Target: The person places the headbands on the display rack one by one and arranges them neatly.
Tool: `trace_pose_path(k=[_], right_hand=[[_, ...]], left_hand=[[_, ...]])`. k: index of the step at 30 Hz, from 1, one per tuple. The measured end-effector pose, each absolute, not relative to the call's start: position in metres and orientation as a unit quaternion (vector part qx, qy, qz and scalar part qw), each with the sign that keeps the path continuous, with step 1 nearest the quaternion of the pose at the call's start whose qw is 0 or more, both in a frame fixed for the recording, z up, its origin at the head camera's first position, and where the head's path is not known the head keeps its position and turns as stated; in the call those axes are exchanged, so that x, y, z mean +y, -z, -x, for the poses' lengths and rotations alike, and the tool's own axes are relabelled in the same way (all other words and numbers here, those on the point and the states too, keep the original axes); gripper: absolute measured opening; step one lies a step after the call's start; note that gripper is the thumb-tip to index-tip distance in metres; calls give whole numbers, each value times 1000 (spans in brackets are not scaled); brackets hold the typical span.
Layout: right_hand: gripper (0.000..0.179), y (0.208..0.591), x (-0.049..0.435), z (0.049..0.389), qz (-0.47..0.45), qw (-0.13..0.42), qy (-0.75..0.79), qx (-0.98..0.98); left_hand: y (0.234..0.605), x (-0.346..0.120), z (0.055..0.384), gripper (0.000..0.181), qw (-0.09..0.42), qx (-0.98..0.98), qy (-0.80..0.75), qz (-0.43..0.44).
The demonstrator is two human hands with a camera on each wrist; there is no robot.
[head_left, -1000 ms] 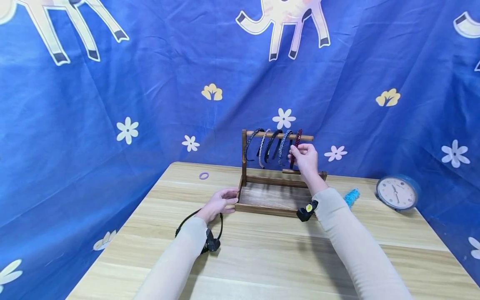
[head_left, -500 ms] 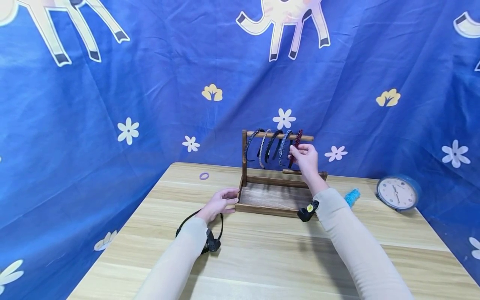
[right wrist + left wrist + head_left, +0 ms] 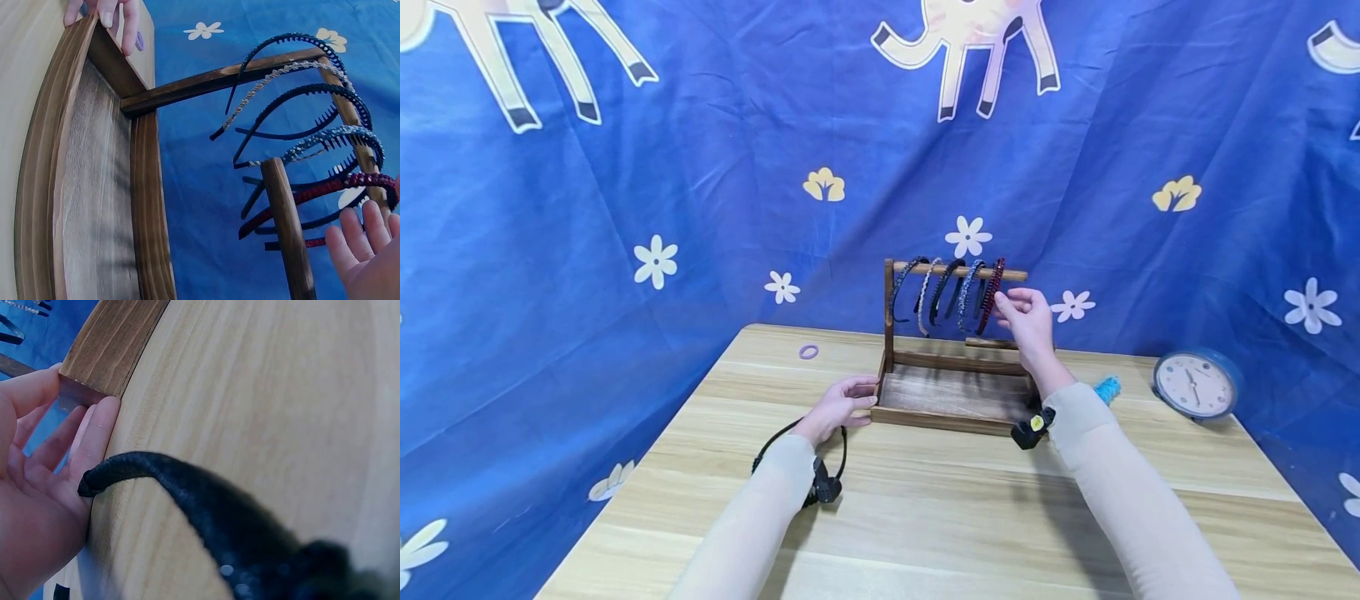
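A brown wooden stand [image 3: 936,421] has a low tray and an upper rod [image 3: 1019,276]. Several headbands hang on that rod, among them a beaded blue one [image 3: 966,292] and, furthest right, a dark red one [image 3: 995,287]. Right beside the red headband is my right hand [image 3: 1028,323]; the right wrist view shows its fingers extended and apart from the band's lower ends, with the thumb cut off at the edge. With nearly straight fingers, my left hand [image 3: 838,406] touches the tray's front left corner, seen closely in the left wrist view.
A purple ring [image 3: 808,352] lies on the table left of the stand. To the right are a fluffy blue item [image 3: 1107,389], partly behind my right forearm, and a round clock [image 3: 1195,386]. A short lower peg [image 3: 988,342] juts above the tray. Blue patterned cloth hangs behind.
My right hand has let go of the red headband and moved slightly right. The band stays hanging on the rod, its lower end turned a little. My left hand has not moved.
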State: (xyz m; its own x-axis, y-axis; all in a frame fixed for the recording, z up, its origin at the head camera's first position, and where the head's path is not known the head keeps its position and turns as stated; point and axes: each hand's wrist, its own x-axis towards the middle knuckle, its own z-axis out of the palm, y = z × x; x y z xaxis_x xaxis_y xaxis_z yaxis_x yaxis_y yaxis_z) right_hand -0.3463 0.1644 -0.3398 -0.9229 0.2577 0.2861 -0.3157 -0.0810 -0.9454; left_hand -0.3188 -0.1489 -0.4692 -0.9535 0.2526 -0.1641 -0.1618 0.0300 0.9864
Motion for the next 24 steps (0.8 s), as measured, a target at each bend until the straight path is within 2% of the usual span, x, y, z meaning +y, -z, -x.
trace_pose_path(k=[6, 14, 24], right_hand=[[23, 342, 174, 334, -54, 210, -747, -628], [31, 348, 177, 313, -77, 203, -748, -627], [29, 360, 165, 289, -138, 174, -758, -614]], left_hand=[[470, -149, 319, 44, 143, 703, -696, -27], [471, -149, 319, 44, 145, 703, -696, -28], [471, -149, 320, 44, 141, 703, -696, -28]])
